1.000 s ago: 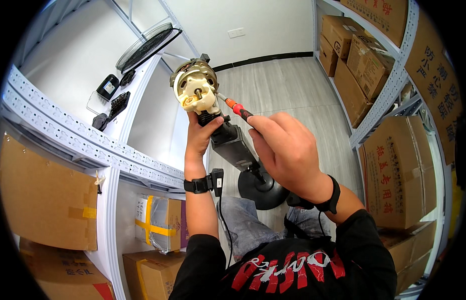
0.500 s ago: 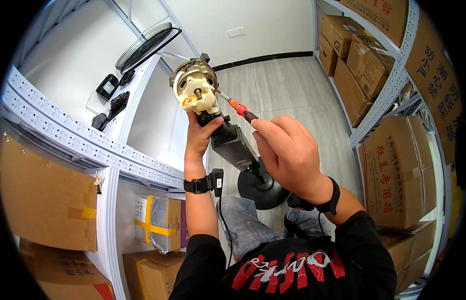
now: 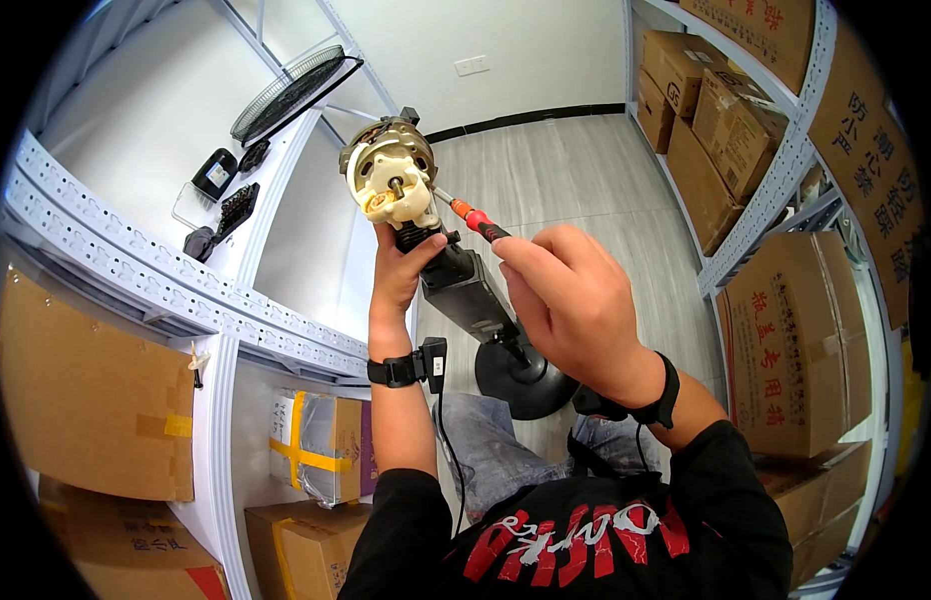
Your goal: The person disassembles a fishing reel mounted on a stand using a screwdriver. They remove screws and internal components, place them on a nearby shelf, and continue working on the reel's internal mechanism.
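In front of me stands an electric fan with its motor (image 3: 391, 165) bared, a cream plastic gearbox on the motor's near side. The fan's black body (image 3: 473, 295) runs down to a round black base (image 3: 526, 375) on the floor. My left hand (image 3: 401, 265) is closed round the fan's neck just under the motor, thumb over the black part. My right hand (image 3: 571, 295) grips a red and black screwdriver (image 3: 473, 217) by the handle end. Its shaft points up and left, with the tip at the motor's right side; the exact contact point is too small to tell.
On the white shelf (image 3: 276, 190) at left lie a wire fan grille (image 3: 296, 95), a black part with a label (image 3: 216, 173) and other black pieces. Cardboard boxes (image 3: 801, 340) fill the right rack, with more boxes (image 3: 96, 390) at lower left. Grey floor (image 3: 556, 170) lies beyond the fan.
My right hand and the screwdriver have shifted very slightly left, and the handle has turned a little. The left hand and the fan stay in place.
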Demonstrator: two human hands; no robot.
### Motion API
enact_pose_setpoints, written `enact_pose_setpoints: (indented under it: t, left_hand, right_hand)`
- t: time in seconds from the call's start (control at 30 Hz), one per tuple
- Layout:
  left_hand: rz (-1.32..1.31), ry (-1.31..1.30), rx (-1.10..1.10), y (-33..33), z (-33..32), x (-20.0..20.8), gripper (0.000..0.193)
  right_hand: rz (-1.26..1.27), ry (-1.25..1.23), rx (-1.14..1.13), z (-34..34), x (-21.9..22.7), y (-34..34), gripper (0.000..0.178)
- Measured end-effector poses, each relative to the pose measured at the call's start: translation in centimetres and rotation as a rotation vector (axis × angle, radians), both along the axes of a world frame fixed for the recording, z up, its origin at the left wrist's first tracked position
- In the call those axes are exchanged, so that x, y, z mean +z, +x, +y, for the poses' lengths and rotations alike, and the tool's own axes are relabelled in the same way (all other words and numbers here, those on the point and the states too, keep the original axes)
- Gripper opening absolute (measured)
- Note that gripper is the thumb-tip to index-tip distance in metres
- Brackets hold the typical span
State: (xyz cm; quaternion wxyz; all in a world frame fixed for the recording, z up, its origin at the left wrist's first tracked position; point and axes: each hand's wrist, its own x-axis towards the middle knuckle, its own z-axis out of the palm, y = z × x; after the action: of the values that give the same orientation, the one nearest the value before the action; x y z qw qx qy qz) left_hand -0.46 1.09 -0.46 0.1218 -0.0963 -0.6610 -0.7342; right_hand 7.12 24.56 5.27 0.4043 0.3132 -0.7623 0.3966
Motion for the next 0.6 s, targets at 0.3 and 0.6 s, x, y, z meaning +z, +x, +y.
enact_pose_setpoints:
  t: [0.3, 0.6]
  left_hand:
    - [0.030, 0.003, 0.001, -0.1, 0.0, 0.0, 0.080]
    - [-0.016, -0.013, -0.005, 0.1, 0.0, 0.0, 0.085]
  right_hand:
    - [-0.153, 0.026, -0.116, -0.4, 2.1, 0.5, 0.030]
    - [0.022, 0.006, -0.050, -0.2, 1.5, 0.2, 0.031]
